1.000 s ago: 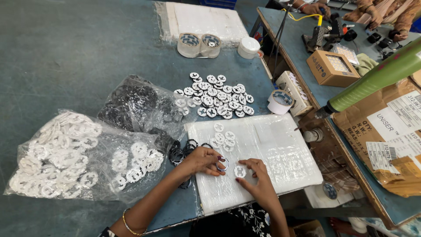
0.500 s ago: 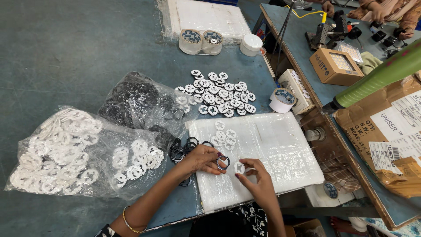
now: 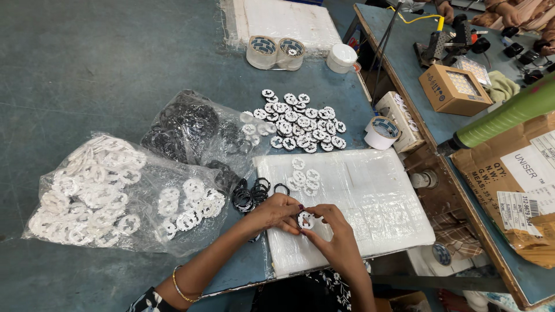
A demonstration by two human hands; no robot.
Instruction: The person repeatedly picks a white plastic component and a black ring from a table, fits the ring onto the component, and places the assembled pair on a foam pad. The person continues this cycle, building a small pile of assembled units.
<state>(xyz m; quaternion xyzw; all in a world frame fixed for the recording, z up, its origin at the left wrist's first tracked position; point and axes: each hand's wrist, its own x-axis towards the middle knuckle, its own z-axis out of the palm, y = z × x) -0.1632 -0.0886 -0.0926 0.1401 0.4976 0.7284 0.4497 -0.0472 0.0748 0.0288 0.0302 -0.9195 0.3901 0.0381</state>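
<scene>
Head view: my left hand (image 3: 276, 211) and my right hand (image 3: 335, 242) meet over the near edge of the white foam pad (image 3: 370, 202), and between them sits one white plastic disc with cut-outs (image 3: 305, 219). The fingers of both hands are closed on that disc from either side, left fingertips on its left rim, right thumb and forefinger on its right rim; a dark ring seems to lie against the disc, though I cannot tell whether it is seated in it.

Just beyond my left knuckles lies a loose pile of black rubber rings (image 3: 250, 196), some spilling onto the table beside the pad. A little farther ahead of my fingertips, on the pad itself, is a small cluster of white discs (image 3: 303, 176). Well beyond that, on the blue-green table (image 3: 87, 69), a larger spread of finished-looking white discs with dark centres (image 3: 300, 121) lies flat.

To the left of my left hand is a clear plastic bag of white discs (image 3: 98, 196), its mouth open toward me. Past it, farther out, a second clear bag of black rings (image 3: 185, 127). Off to the right of my right hand, beyond the pad's far corner, stands a roll of tape (image 3: 381, 132). At the far end of the table sit two more tape rolls (image 3: 276, 52) and a small white tub (image 3: 341, 58).
</scene>
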